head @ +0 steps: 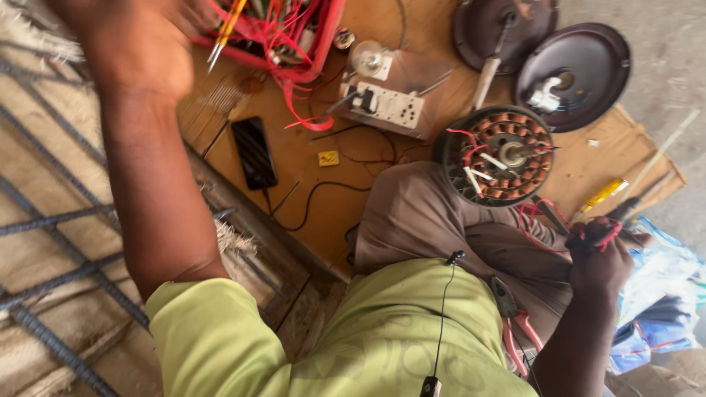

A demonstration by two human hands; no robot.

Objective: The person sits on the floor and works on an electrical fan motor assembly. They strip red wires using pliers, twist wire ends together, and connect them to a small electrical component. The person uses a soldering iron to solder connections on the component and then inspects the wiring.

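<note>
We are sitting with the fan motor resting on our knee. Nearest to us, just below the motor, red-handled pliers are lying in our lap. Our right hand, below and right of the motor, is closing around its red wires. We are sorting the wiring, it seems. Our left hand is reaching far left of the motor toward the red tray of wires; its fingers are blurred, so we cannot tell its grip. Next, we think, a careful pick.
</note>
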